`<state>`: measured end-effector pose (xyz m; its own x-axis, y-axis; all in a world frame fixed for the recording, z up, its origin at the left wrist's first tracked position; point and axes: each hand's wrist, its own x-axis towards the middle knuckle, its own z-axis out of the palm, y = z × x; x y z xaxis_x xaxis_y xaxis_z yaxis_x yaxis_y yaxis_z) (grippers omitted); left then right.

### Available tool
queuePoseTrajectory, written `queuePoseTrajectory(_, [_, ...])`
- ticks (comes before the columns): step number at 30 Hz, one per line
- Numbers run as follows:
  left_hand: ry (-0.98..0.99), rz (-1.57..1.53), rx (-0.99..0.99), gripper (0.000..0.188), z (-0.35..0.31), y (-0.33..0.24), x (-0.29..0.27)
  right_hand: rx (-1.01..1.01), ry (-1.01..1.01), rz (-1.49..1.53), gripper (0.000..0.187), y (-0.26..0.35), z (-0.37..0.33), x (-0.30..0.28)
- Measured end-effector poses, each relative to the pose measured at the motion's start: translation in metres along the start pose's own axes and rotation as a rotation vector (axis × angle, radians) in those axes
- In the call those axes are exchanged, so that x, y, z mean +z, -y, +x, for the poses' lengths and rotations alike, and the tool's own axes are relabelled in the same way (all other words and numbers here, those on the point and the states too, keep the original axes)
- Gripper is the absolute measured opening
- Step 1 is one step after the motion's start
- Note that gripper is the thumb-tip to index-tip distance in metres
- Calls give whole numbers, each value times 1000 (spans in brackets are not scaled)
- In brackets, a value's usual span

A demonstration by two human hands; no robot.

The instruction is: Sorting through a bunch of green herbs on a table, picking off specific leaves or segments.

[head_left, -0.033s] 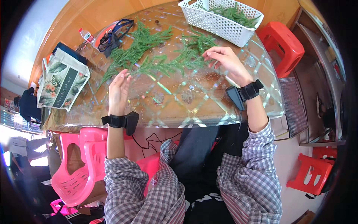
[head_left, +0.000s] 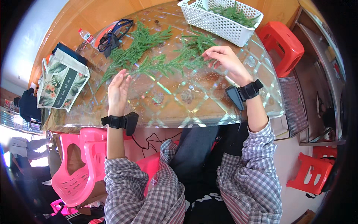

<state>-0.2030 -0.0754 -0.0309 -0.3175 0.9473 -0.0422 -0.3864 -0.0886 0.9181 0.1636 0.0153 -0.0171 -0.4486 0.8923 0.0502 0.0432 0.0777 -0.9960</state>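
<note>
A feathery green sprig, like asparagus fern, stretches sideways between my hands just over the glass-topped table. My left hand pinches its left end with bunched fingertips. At the other end, my right hand curls its thumb and fingers round the sprig's tip; part of that grip is hidden behind the fingers. Beyond it on the table lies a pile of similar green sprigs, and a smaller bunch sits just past my right fingers. Each wrist wears a black strap with a dark device.
A white perforated basket holding more greenery stands at the far right. Dark straps, a small bottle and a leaf-patterned bag are at the left. Red stools and a pink chair flank the table.
</note>
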Motion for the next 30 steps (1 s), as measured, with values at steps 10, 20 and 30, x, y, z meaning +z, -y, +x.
queuePoseTrajectory(10, [-2, 6, 136, 19, -11, -1, -5, -19, 21, 89, 30, -6, 3, -1])
queuePoseTrajectory(20, [39, -56, 262, 11, -13, -4, 3, -9, -16, 6, 51, -2, 2, 0])
queuePoseTrajectory(30, [185, 102, 187, 18, -26, -7, 27, 24, -35, -14, 44, 2, 0, 2])
